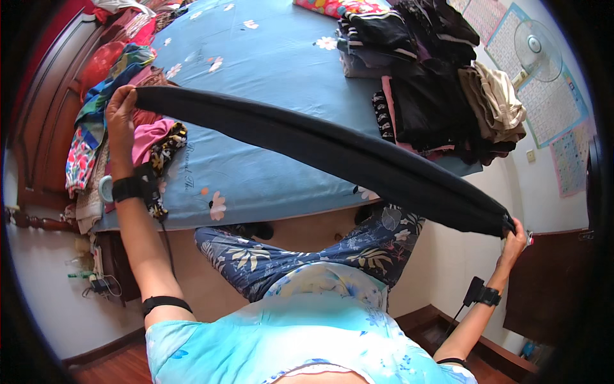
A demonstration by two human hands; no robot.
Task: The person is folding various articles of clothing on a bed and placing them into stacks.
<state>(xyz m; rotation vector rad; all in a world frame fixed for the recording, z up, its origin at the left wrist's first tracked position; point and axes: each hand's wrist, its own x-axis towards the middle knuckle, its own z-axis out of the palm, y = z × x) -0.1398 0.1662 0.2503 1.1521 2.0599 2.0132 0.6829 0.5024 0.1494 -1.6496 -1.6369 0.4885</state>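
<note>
A long, dark pair of trousers or similar garment (pixel 316 144), folded lengthwise into a narrow strip, is stretched slantwise above the bed. My left hand (pixel 122 108) pinches its end at the upper left. At the lower right, my right hand (pixel 514 242) grips the other end, beside the wall. Beneath the strip lies a blue flowered bedsheet (pixel 268 168). The exact kind of garment cannot be told.
Piles of folded dark clothes (pixel 422 105) and beige trousers (pixel 499 101) lie on the bed's right side. Mixed clothes (pixel 115 86) are heaped along the wooden headboard (pixel 48 110). A fan (pixel 535 45) stands at the upper right. A brown cabinet (pixel 547 283) is beside my right hand.
</note>
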